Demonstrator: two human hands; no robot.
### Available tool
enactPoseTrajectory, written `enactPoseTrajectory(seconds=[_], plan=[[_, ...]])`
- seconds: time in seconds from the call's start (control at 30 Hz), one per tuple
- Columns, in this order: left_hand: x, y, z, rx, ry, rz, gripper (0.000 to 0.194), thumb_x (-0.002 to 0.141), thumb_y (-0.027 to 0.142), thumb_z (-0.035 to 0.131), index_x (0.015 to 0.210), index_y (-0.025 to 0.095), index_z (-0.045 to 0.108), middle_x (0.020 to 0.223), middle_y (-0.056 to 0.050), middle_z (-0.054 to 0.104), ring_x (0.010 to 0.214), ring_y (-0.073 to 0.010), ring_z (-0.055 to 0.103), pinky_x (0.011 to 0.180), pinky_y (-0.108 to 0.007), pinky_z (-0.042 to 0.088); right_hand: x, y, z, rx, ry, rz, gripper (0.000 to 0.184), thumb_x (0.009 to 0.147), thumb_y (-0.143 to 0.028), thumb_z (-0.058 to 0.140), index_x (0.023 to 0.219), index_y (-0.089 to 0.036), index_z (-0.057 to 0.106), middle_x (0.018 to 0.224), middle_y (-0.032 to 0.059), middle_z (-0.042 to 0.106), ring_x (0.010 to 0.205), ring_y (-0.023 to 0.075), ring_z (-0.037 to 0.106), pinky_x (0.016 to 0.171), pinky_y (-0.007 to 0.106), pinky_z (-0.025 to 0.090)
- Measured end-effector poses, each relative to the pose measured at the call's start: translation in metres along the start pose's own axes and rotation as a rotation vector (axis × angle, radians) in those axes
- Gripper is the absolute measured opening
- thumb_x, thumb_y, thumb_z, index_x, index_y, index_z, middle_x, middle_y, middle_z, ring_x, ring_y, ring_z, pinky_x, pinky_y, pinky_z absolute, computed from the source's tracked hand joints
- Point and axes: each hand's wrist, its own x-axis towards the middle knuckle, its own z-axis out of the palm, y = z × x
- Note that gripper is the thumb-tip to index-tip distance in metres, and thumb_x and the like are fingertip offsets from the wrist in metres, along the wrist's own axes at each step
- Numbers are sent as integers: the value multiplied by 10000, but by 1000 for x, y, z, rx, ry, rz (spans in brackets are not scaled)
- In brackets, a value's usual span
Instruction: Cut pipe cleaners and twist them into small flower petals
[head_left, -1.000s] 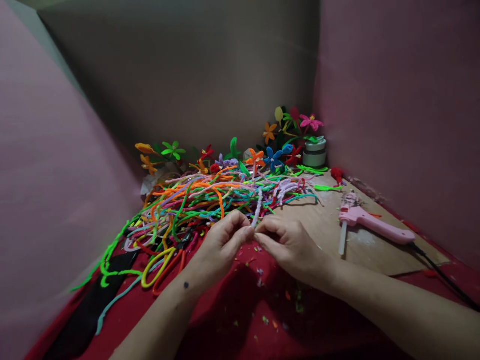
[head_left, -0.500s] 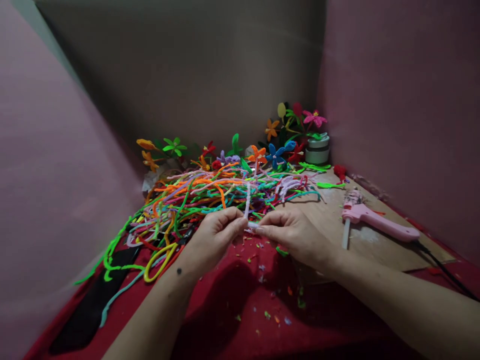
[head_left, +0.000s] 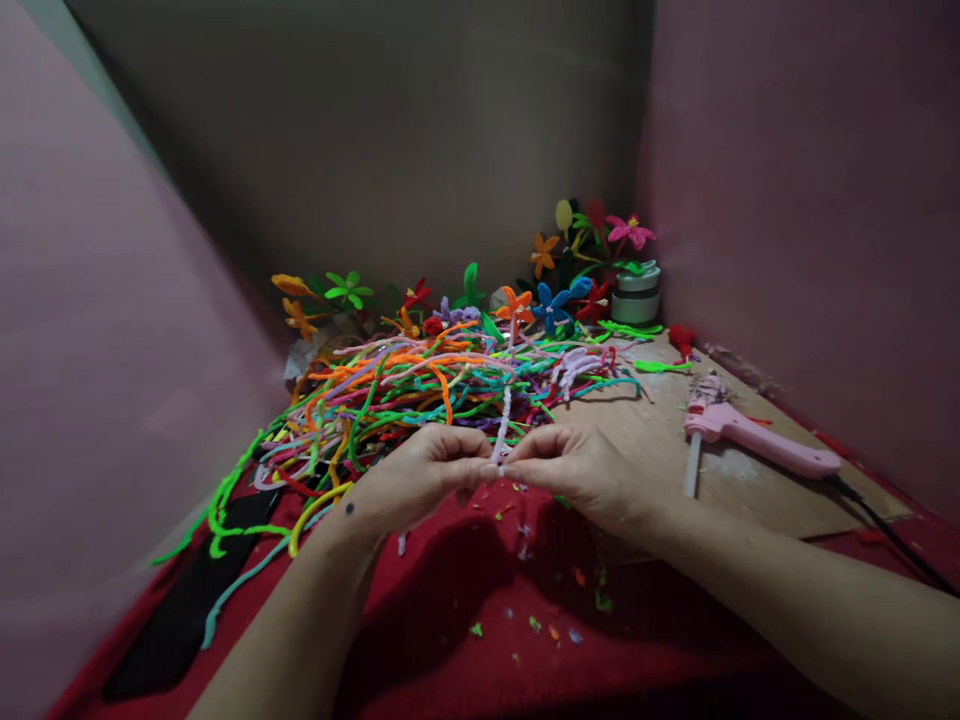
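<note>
A pale lilac pipe cleaner [head_left: 503, 422] stands up between my fingertips, its upper part leaning slightly right. My left hand [head_left: 431, 468] pinches its lower end between thumb and forefinger. From the other side my right hand [head_left: 574, 465] pinches the same end, and the fingertips of both hands nearly meet there. A tiny whitish bit of the pipe cleaner shows between the thumbs; the rest of that end is hidden. Behind the hands spreads a tangled heap of coloured pipe cleaners [head_left: 405, 375].
A pink glue gun [head_left: 772, 440] with a glue stick and cord lies on a brown board [head_left: 750, 510] at right. Pipe-cleaner flowers [head_left: 551, 308] and a pale round container [head_left: 636, 295] stand at the back. Coloured scraps [head_left: 534, 625] litter the red cloth [head_left: 450, 640].
My hands have drawn closer together at the lower end of the pipe cleaner. The short horizontal piece seen between them before is now mostly covered by my fingers.
</note>
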Motion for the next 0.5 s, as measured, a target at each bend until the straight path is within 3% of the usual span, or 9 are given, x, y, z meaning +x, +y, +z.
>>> enactPoseTrajectory(seconds=[0.13, 0.27, 0.37, 0.43, 0.5], plan=[[1, -5, -2, 29, -66, -17, 254, 761, 338, 540, 603, 140, 517, 550, 40, 427, 533, -80, 354, 514, -203, 279, -3, 1, 1, -199, -10, -101, 81, 703, -165, 585, 649, -135, 638, 537, -32, 536, 495, 69, 426, 486, 201, 337], [0, -4, -2, 47, -46, -12, 259, 775, 353, 521, 630, 139, 524, 568, 41, 426, 543, -80, 348, 521, -203, 281, -7, 4, 0, -447, 68, -502, 120, 751, -139, 545, 820, -139, 643, 724, 26, 604, 675, 124, 522, 624, 248, 410], [-2, -3, -3, 69, -70, 30, 238, 784, 339, 505, 674, 134, 555, 602, 36, 444, 574, -87, 371, 559, -207, 316, -8, 5, -1, -608, 116, -746, 293, 768, -150, 545, 1055, -151, 600, 840, 63, 565, 781, 159, 500, 698, 299, 410], [-4, -3, -2, 105, -99, 50, 247, 791, 346, 497, 677, 136, 558, 601, 37, 441, 573, -86, 370, 559, -205, 323, -9, 3, -2, -717, 111, -776, 303, 776, -179, 546, 1072, -163, 607, 820, 65, 519, 781, 171, 470, 679, 313, 399], [-4, -3, -2, 132, -100, 54, 265, 801, 364, 483, 675, 139, 544, 596, 41, 430, 562, -82, 358, 541, -200, 312, -9, 1, -2, -792, 83, -766, 197, 790, -195, 534, 933, -166, 665, 761, 54, 485, 763, 174, 445, 650, 311, 380]])
